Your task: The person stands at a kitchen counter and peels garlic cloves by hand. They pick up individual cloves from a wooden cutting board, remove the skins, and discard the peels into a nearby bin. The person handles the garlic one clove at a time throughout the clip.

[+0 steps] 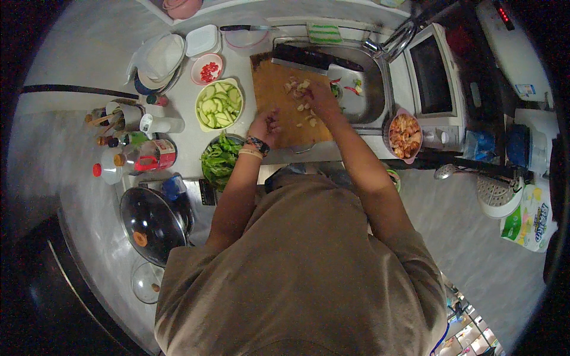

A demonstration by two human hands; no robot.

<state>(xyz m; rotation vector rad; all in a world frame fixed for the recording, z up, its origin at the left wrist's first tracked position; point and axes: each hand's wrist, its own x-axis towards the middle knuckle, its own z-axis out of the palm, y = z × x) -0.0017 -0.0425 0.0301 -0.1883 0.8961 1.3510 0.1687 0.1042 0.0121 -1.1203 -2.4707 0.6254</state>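
A wooden cutting board [285,124] lies before me, its right side reaching over the sink. My right hand [321,101] is over the board with its fingertips at a small pile of garlic cloves [294,85]; whether it pinches one is hidden. More loose garlic pieces [311,119] are scattered beneath that hand. At the board's left edge, my left hand [266,127] hovers with loosely curled, parted fingers and nothing visible in them. A cleaver [298,58] with a black handle rests across the board's far edge, the handle jutting over the sink.
Left of the board stand a bowl of sliced green squash [219,105], a bowl of green peppers [218,162] and a small bowl of chopped red chili [209,72]. The sink [369,104] holds red chilies [353,90]. A dish of meat pieces [404,135] sits at right; a knife [247,28] lies behind.
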